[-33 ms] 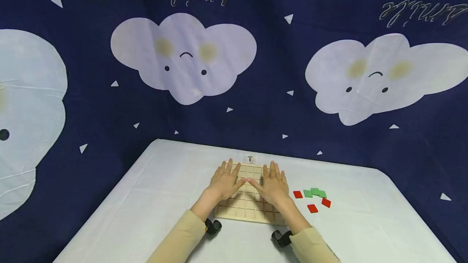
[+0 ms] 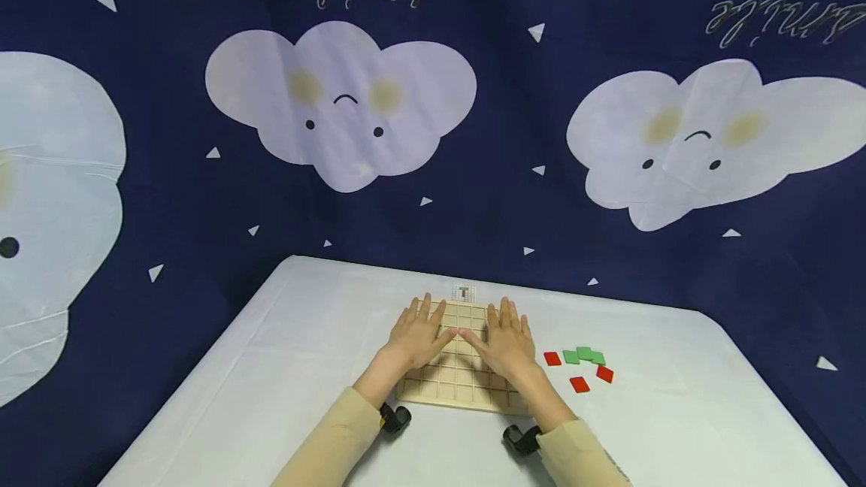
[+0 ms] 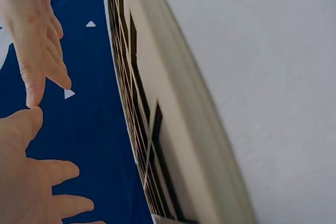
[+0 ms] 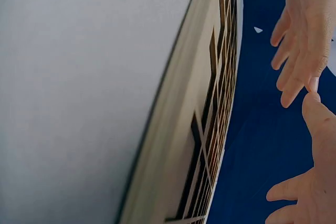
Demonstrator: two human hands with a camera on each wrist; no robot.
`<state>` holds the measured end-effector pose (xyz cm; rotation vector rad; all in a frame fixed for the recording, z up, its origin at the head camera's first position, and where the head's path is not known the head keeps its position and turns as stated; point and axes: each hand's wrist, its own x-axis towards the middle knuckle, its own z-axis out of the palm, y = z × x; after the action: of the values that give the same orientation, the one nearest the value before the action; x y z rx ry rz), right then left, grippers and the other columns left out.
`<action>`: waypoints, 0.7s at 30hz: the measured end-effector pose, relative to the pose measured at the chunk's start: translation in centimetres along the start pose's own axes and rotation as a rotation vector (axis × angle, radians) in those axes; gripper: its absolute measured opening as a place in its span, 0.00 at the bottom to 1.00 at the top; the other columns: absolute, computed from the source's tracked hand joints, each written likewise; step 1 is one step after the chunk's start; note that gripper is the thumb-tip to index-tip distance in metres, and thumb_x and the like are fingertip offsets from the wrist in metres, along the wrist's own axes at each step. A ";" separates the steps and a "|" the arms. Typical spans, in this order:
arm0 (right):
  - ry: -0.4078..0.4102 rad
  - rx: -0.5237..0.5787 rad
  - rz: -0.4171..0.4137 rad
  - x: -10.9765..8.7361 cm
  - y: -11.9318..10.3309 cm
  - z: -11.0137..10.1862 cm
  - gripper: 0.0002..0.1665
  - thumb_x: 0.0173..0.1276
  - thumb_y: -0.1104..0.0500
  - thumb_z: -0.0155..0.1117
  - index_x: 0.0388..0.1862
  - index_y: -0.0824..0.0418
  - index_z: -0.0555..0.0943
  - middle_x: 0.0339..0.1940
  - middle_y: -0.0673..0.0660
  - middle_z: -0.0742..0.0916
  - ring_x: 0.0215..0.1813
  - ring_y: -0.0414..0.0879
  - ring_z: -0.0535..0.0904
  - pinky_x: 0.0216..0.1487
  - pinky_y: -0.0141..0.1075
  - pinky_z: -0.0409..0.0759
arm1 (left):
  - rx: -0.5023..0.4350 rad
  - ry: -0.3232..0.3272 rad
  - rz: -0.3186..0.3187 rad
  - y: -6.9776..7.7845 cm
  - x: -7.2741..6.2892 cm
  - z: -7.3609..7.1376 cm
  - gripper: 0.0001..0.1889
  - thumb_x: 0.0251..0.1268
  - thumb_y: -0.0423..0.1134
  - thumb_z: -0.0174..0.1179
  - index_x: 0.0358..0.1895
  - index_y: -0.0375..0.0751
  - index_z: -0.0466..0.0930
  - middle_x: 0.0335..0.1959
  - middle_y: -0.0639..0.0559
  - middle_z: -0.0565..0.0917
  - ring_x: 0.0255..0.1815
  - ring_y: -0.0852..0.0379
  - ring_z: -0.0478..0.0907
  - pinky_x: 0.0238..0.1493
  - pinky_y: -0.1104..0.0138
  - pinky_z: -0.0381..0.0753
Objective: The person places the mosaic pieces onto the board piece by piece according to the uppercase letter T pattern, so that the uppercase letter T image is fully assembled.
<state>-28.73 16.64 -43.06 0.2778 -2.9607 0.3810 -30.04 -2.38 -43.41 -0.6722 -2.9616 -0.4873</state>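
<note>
In the head view a pale wooden grid board [image 2: 455,376] lies on the white table. Over its left half is my left hand [image 2: 413,340], fingers straight and spread. My right hand [image 2: 506,344] mirrors it over the right half. Both thumb tips meet above the middle of the board. From the left wrist view, both hands appear raised off the board, holding nothing; the right wrist view agrees. Right of the board lie red square tiles [image 2: 579,384] and green square tiles [image 2: 571,357], the green ones bunched together.
Just past the board's far edge lies a small card [image 2: 464,292] printed with a coloured T-like pattern. White cloth covers the table [image 2: 284,352]. Behind it hangs a dark blue curtain [image 2: 501,134] with clouds. Black devices [image 2: 521,440] sit at both wrists.
</note>
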 end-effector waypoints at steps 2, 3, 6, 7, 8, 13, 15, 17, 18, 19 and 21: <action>-0.005 0.016 0.000 -0.2 -0.1 0.2 0.54 0.66 0.28 0.43 0.72 0.71 0.55 0.73 0.73 0.50 0.74 0.63 0.40 0.72 0.59 0.40 | -0.019 -0.015 0.001 -0.2 -0.2 0.1 0.35 0.73 0.60 0.34 0.74 0.40 0.53 0.73 0.32 0.49 0.71 0.32 0.46 0.70 0.43 0.51; -0.008 0.027 -0.001 -0.3 -0.2 0.2 0.54 0.66 0.28 0.43 0.72 0.71 0.55 0.73 0.72 0.50 0.74 0.63 0.40 0.72 0.59 0.40 | -0.033 -0.021 0.004 -0.4 -0.4 0.1 0.35 0.73 0.60 0.35 0.74 0.40 0.53 0.73 0.32 0.49 0.71 0.31 0.47 0.70 0.42 0.51; 0.010 0.103 -0.035 -0.6 0.1 -0.2 0.53 0.66 0.29 0.45 0.72 0.70 0.56 0.73 0.70 0.53 0.74 0.64 0.43 0.71 0.61 0.45 | -0.126 -0.044 0.028 -0.7 -0.6 -0.4 0.35 0.73 0.58 0.39 0.73 0.37 0.53 0.72 0.30 0.50 0.70 0.30 0.49 0.68 0.40 0.54; 0.016 0.158 -0.058 -0.7 0.3 -0.3 0.52 0.66 0.30 0.47 0.72 0.70 0.57 0.73 0.70 0.55 0.73 0.65 0.45 0.70 0.62 0.47 | -0.178 -0.055 0.035 -1.0 -0.7 -0.6 0.35 0.73 0.56 0.41 0.73 0.35 0.53 0.72 0.29 0.50 0.70 0.30 0.48 0.68 0.40 0.54; 0.018 0.223 -0.084 -0.8 0.5 -0.5 0.50 0.67 0.32 0.48 0.71 0.69 0.59 0.73 0.69 0.58 0.73 0.65 0.48 0.70 0.62 0.50 | -0.240 -0.070 0.042 -1.2 -0.9 -0.9 0.34 0.73 0.54 0.43 0.72 0.34 0.53 0.71 0.29 0.50 0.70 0.30 0.48 0.68 0.39 0.53; 0.005 0.678 -0.214 -1.5 2.6 -2.2 0.33 0.70 0.48 0.57 0.67 0.66 0.67 0.66 0.65 0.71 0.64 0.64 0.68 0.63 0.57 0.69 | -0.510 -0.121 0.030 -2.6 -1.8 -1.9 0.31 0.73 0.47 0.46 0.70 0.29 0.56 0.70 0.29 0.54 0.72 0.34 0.47 0.69 0.40 0.50; 0.036 0.768 -0.228 -2.0 3.9 -3.2 0.29 0.69 0.52 0.60 0.64 0.65 0.71 0.63 0.64 0.75 0.61 0.62 0.72 0.60 0.53 0.73 | -0.564 -0.102 0.005 -3.2 -2.0 -2.0 0.30 0.73 0.46 0.47 0.70 0.29 0.57 0.70 0.29 0.56 0.71 0.34 0.49 0.69 0.41 0.51; 0.092 0.772 -0.209 -2.6 5.3 -4.3 0.26 0.68 0.54 0.61 0.61 0.65 0.73 0.61 0.63 0.77 0.59 0.61 0.73 0.59 0.52 0.75 | -0.593 -0.059 -0.018 -4.0 -2.0 -1.6 0.30 0.72 0.44 0.49 0.69 0.28 0.58 0.68 0.29 0.59 0.70 0.33 0.52 0.68 0.41 0.53; 0.116 0.754 -0.191 -3.0 6.0 -4.8 0.26 0.67 0.55 0.62 0.61 0.66 0.73 0.60 0.64 0.77 0.59 0.61 0.74 0.58 0.52 0.75 | -0.613 -0.038 -0.037 -4.4 -2.1 -1.3 0.29 0.71 0.43 0.49 0.68 0.28 0.58 0.68 0.29 0.60 0.69 0.32 0.54 0.68 0.41 0.55; 0.137 0.734 -0.168 -3.4 6.8 -5.2 0.26 0.67 0.56 0.62 0.60 0.66 0.73 0.60 0.64 0.77 0.59 0.61 0.74 0.58 0.51 0.76 | -0.643 -0.022 -0.060 -4.8 -2.2 -0.8 0.29 0.71 0.42 0.50 0.68 0.28 0.59 0.67 0.29 0.61 0.68 0.32 0.56 0.67 0.41 0.57; 0.168 0.701 -0.118 -4.3 8.8 -5.7 0.26 0.67 0.57 0.63 0.60 0.68 0.73 0.59 0.65 0.78 0.58 0.61 0.74 0.56 0.43 0.79 | -0.710 0.002 -0.101 -5.5 -2.4 0.3 0.27 0.70 0.41 0.50 0.68 0.30 0.61 0.66 0.29 0.63 0.66 0.33 0.59 0.65 0.41 0.62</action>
<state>-25.61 27.21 -40.44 0.4588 -2.5244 1.3395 -30.27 -8.00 -45.61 -0.5460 -2.7853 -1.5740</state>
